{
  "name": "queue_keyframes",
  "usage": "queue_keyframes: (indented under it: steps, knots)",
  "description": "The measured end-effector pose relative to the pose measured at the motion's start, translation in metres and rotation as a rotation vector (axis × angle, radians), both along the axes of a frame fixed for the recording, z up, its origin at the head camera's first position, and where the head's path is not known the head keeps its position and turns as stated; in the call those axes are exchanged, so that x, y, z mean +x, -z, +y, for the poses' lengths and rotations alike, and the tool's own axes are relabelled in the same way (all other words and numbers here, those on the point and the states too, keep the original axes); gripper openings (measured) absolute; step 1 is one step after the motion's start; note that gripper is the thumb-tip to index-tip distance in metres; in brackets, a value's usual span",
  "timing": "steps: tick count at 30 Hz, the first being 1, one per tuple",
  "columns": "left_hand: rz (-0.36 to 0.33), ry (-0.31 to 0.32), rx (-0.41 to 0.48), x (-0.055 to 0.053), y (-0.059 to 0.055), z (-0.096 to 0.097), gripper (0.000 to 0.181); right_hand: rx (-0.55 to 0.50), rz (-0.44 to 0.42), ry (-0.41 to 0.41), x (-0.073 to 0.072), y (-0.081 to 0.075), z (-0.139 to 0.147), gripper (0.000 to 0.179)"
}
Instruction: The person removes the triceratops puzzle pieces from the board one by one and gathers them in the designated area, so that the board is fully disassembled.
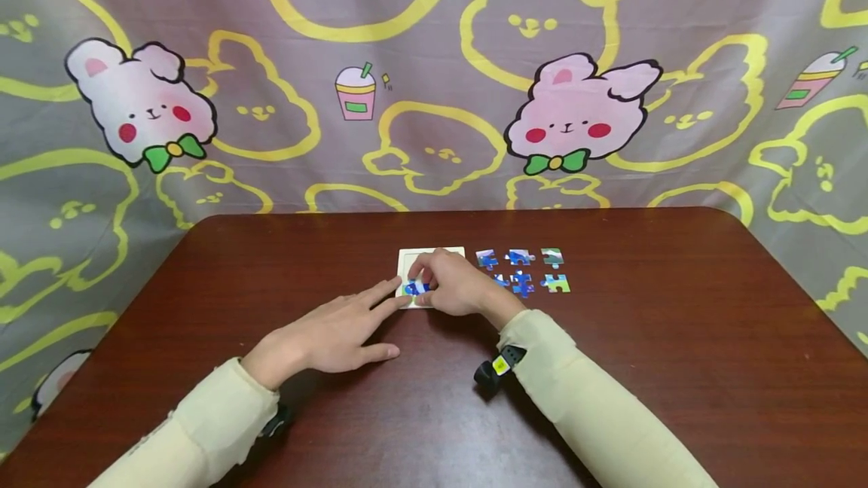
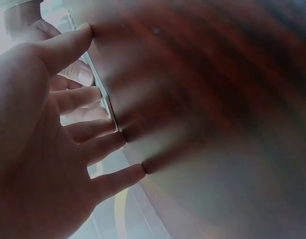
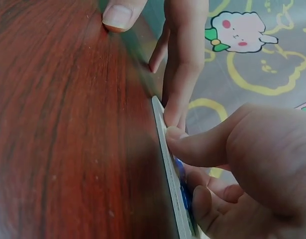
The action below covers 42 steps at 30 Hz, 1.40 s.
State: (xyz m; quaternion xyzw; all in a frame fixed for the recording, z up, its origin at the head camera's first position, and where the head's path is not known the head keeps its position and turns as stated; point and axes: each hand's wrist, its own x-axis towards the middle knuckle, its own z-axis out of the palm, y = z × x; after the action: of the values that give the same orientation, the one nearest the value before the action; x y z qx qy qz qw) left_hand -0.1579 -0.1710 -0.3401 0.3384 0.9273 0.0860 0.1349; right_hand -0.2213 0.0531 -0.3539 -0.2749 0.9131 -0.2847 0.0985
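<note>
A small, pale square puzzle tray [image 1: 403, 256] lies flat on the table, with blue and white puzzle piece [image 1: 415, 289] showing in its lower left part. My right hand [image 1: 459, 282] reaches over the tray, thumb and fingers curled about that piece. From the right wrist view, the thumb [image 3: 185, 144] lies at the tray's edge and other fingertips meet the blue surface. My left hand [image 1: 335, 331] is spread, its index and middle fingertips at the tray's left and near edges. In the left wrist view its fingers [image 2: 113, 181] are straight, tips down on the table and tray edge.
Several loose puzzle pieces [image 1: 556, 283] lie in two rows just right of the tray, some partly behind my right hand. The brown table [image 1: 678, 352] ends at a patterned curtain [image 1: 447, 81]. A wrist camera [image 1: 498, 369] hangs under the right sleeve.
</note>
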Motion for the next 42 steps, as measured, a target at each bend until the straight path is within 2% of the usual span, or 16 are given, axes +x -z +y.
queue_keyframes:
  steps: [8,14,15,18,21,22,23,24,26,30,34,42]
  knots:
    - [-0.028,0.000,-0.015,-0.001,-0.002,0.004,0.072,0.018,-0.006,0.055,-0.001,0.001,-0.006,0.028]
    - [-0.048,-0.001,-0.007,-0.005,0.000,0.004,0.074,0.068,0.017,0.060,0.000,-0.001,-0.009,0.028]
    - [-0.023,0.015,-0.001,-0.008,0.007,0.001,0.074,0.081,0.023,0.060,0.000,-0.001,-0.010,0.029]
    - [-0.005,0.028,0.020,-0.015,0.021,-0.005,0.077,0.121,0.031,0.064,0.001,-0.003,-0.011,0.028]
    - [0.035,0.045,0.050,-0.025,0.045,-0.014,0.080,0.152,0.031,0.071,0.001,-0.004,-0.012,0.028]
    - [0.016,0.037,0.054,-0.025,0.044,-0.014,0.081,0.156,0.030,0.072,0.002,-0.004,-0.012,0.028]
    - [0.031,0.042,0.055,-0.027,0.049,-0.016,0.082,0.157,0.028,0.075,0.002,-0.004,-0.013,0.027]
    - [0.030,0.043,0.056,-0.027,0.049,-0.016,0.082,0.154,0.027,0.078,0.002,-0.004,-0.013,0.028]
    - [0.012,0.034,0.049,-0.023,0.042,-0.013,0.082,0.137,0.023,0.082,0.002,-0.003,-0.012,0.028]
    - [-0.032,0.014,0.032,-0.009,0.016,-0.004,0.077,0.060,0.003,0.099,0.002,0.001,-0.010,0.032]
    - [-0.061,-0.006,0.012,-0.002,0.001,0.002,0.074,-0.027,-0.020,0.131,0.001,0.004,-0.009,0.035]
    - [-0.053,-0.009,-0.003,0.000,-0.001,0.004,0.073,-0.091,0.005,0.130,0.003,0.008,-0.004,0.037]
